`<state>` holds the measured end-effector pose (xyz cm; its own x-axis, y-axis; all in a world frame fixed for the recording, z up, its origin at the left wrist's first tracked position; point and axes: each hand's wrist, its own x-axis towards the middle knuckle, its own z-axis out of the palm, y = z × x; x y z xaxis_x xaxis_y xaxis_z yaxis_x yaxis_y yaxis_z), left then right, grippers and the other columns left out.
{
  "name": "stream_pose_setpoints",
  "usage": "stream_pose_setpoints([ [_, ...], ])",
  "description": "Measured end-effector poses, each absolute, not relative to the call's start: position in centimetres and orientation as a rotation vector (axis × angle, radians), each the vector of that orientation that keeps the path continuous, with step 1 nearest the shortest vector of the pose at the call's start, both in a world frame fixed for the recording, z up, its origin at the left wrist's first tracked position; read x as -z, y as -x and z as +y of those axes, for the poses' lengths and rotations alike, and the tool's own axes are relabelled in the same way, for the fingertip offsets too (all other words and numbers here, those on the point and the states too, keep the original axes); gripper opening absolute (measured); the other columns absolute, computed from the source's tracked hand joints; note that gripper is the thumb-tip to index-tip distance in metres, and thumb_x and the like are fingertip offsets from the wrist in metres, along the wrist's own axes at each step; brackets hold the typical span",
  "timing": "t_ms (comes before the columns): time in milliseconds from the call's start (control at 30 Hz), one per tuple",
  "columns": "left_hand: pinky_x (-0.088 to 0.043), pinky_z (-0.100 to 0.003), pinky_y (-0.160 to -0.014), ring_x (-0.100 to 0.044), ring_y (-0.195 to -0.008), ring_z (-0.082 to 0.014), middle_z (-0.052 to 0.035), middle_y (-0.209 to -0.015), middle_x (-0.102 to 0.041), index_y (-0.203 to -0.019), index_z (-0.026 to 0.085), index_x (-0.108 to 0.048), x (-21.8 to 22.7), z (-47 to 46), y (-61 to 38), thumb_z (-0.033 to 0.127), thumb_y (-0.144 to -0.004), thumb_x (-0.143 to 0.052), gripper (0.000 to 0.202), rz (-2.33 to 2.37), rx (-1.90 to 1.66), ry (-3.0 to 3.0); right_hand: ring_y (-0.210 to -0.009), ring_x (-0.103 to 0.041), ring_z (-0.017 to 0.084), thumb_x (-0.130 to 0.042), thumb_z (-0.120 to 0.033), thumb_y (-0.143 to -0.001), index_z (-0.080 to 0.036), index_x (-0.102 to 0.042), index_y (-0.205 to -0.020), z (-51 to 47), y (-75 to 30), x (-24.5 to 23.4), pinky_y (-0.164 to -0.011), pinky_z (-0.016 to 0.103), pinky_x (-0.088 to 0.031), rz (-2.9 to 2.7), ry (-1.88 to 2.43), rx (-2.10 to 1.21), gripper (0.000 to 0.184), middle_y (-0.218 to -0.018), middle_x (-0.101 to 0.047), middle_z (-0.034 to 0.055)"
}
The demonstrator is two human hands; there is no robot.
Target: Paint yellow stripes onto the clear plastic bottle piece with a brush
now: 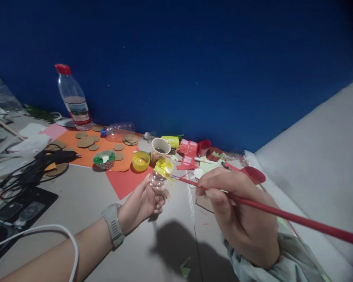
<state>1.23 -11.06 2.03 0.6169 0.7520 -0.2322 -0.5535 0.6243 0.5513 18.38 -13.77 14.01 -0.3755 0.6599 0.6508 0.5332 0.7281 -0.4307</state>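
Note:
My left hand (144, 201) is closed around a small clear plastic bottle piece (158, 181) with yellow paint about its upper rim. In my right hand (241, 211) is a long red paintbrush (261, 206), pinched near its bristle end. The brush tip meets or nearly meets the yellow-painted rim; exact contact is hard to make out. Just beyond stand a bowl of yellow paint (141, 161) and a paper cup (161, 147) with dark liquid inside. Further left is a small bowl (104, 159) holding green and white paint.
A red-capped water bottle (74, 100) stands at the back left. Cardboard discs (86, 141) lie on orange paper (73, 156). A glue gun (59, 156) and tangled black cables are at left. Red and green paper scraps (207, 163) crowd the right. A blue wall (176, 70) rises behind.

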Motion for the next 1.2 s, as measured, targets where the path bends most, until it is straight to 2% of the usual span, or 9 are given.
stream_pose_setpoints([
  [367,-0.026,-0.024,-0.054,-0.037,-0.052,-0.0083,-0.0004,-0.071,-0.051,-0.086,0.018,-0.041,-1.6,-11.0,-1.3,0.049,-0.094,-0.021,0.037,0.448,-0.777,-0.512,-0.06,-0.049,0.011,-0.049,-0.017,-0.089,-0.02,-0.047,-0.077,-13.8,-17.8,-13.1,-0.055,0.026,-0.038,-2.111,0.929,-0.061,0.013,-0.063,-0.051,-0.0006],
  [700,-0.025,-0.023,-0.054,-0.037,-0.055,-0.009,-0.0023,-0.074,-0.052,-0.088,0.018,-0.04,-1.7,-11.1,-1.4,0.05,-0.094,-0.021,0.038,0.495,-0.777,-0.519,-0.065,-0.052,0.01,-0.048,-0.015,-0.089,-0.02,-0.048,-0.08,-13.4,-17.8,-13.0,-0.059,0.024,-0.043,-2.075,0.929,-0.127,0.011,-0.068,-0.053,-0.0011],
  [833,-0.024,-0.024,-0.053,-0.034,-0.053,-0.0087,-0.0016,-0.074,-0.051,-0.09,0.018,-0.04,-1.7,-11.1,-1.5,0.048,-0.093,-0.024,0.034,0.494,-0.771,-0.513,-0.061,-0.049,0.009,-0.049,-0.016,-0.09,-0.02,-0.047,-0.074,-13.3,-17.9,-13.1,-0.057,0.024,-0.04,-2.075,1.014,-0.091,0.016,-0.065,-0.052,-0.0017],
  [967,-0.024,-0.023,-0.052,-0.034,-0.054,-0.0093,-0.0019,-0.075,-0.05,-0.092,0.018,-0.04,-1.6,-11.0,-1.5,0.05,-0.093,-0.025,0.035,0.501,-0.783,-0.521,-0.067,-0.052,0.009,-0.047,-0.016,-0.09,-0.02,-0.049,-0.079,-12.8,-18.1,-13.1,-0.062,0.024,-0.043,-2.1,0.973,-0.124,0.012,-0.07,-0.055,-0.0012],
  [1067,-0.024,-0.023,-0.052,-0.034,-0.054,-0.0092,-0.0011,-0.075,-0.05,-0.092,0.019,-0.041,-1.3,-11.0,-1.6,0.049,-0.092,-0.029,0.032,0.512,-0.785,-0.536,-0.061,-0.048,0.009,-0.047,-0.017,-0.091,-0.02,-0.048,-0.075,-12.6,-18.2,-13.2,-0.057,0.023,-0.039,-2.138,1.029,-0.093,0.016,-0.065,-0.051,-0.0024],
  [1200,-0.025,-0.024,-0.051,-0.034,-0.053,-0.0091,-0.0009,-0.073,-0.051,-0.09,0.019,-0.041,-1.0,-10.9,-1.7,0.05,-0.091,-0.031,0.033,0.565,-0.772,-0.552,-0.061,-0.05,0.009,-0.046,-0.02,-0.091,-0.02,-0.048,-0.075,-12.5,-18.4,-13.5,-0.058,0.023,-0.04,-2.117,1.04,-0.09,0.016,-0.066,-0.051,-0.0023],
])
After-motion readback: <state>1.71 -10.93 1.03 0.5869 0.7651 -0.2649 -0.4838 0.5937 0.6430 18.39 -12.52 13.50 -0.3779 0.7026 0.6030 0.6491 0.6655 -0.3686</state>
